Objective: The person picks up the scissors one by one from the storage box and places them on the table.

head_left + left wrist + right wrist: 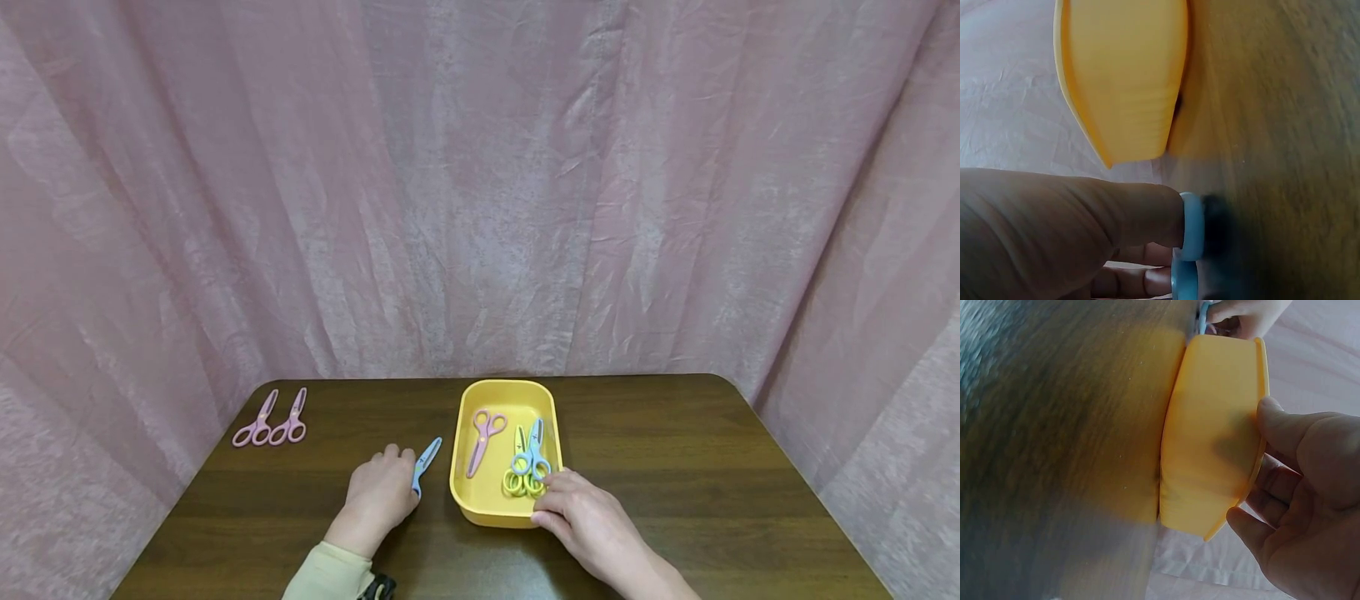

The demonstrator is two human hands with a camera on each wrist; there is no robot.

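Left of the yellow tray (457, 467), my left hand (380, 492) grips light blue scissors (427, 457) by the handles, blades pointing away. In the left wrist view the blue handle loops (1194, 226) show at the fingertips, close to the tabletop. My right hand (588, 518) holds the tray's near right corner, thumb at the front rim and fingers over the right side. Inside, its fingertips are close to the handles of other blue scissors (536, 446), which overlie yellow-green scissors (513, 483); contact cannot be made out. Pink scissors (482, 450) lie in the tray's left half, handles away.
Two pairs of pink scissors, one outer (262, 423) and one inner (293, 421), lie side by side at the table's far left. The dark wooden table (675, 450) extends on both sides of the tray. A pink curtain (480, 208) hangs behind it.
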